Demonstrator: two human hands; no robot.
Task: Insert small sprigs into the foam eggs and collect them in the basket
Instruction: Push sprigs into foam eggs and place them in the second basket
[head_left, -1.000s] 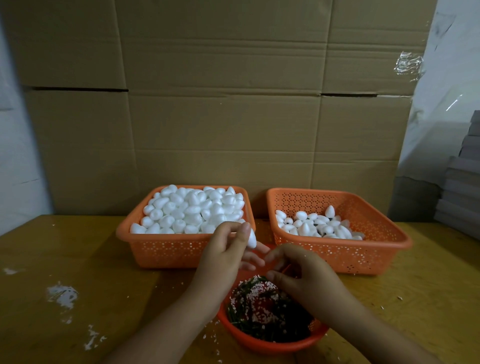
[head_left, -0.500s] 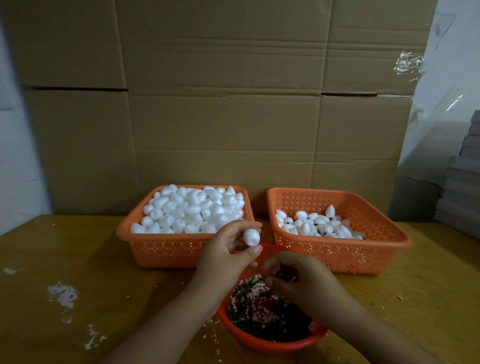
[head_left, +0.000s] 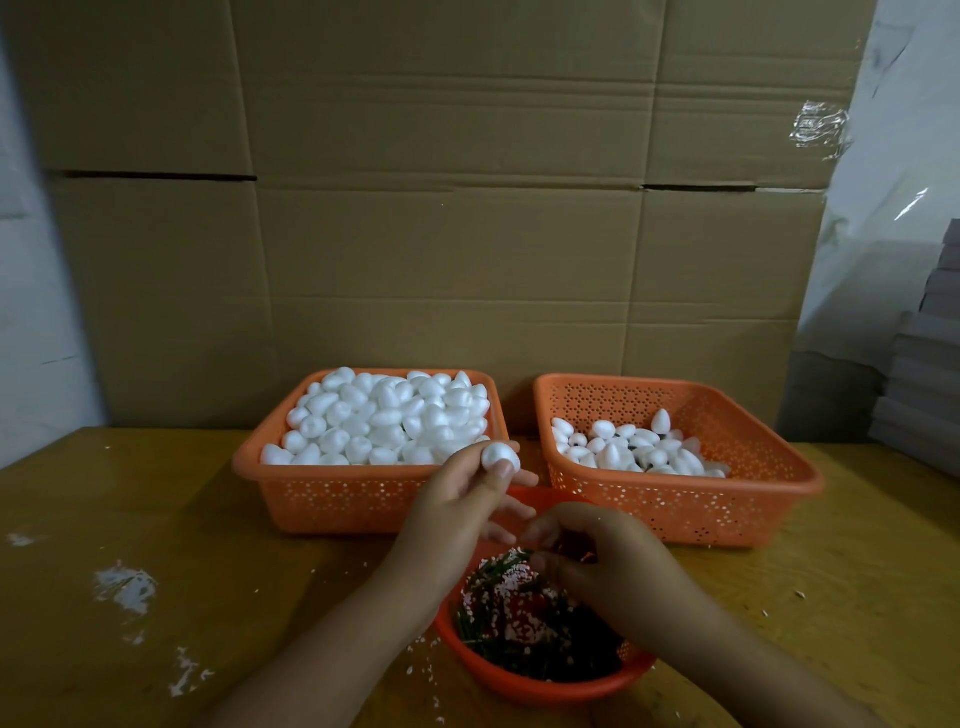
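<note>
My left hand (head_left: 457, 506) pinches a white foam egg (head_left: 500, 457) between thumb and fingers, in front of the left orange basket (head_left: 332, 499) heaped with plain foam eggs. My right hand (head_left: 597, 566) reaches into the round orange bowl (head_left: 519, 680) of dark green sprigs (head_left: 514, 629) speckled with white and red beads, its fingers curled over the pile; whether it grips a sprig is hidden. The right orange basket (head_left: 727, 514) holds a smaller layer of eggs.
Both baskets stand on a yellow wooden table (head_left: 156, 519) against a wall of cardboard boxes (head_left: 467, 208). White paint blotches (head_left: 127, 587) and foam crumbs mark the table at left. A stack of grey boards (head_left: 930, 384) rises at the right edge.
My left hand turned the egg so its round end faces me and lifted it slightly. My right hand dropped from beside the egg into the sprig bowl.
</note>
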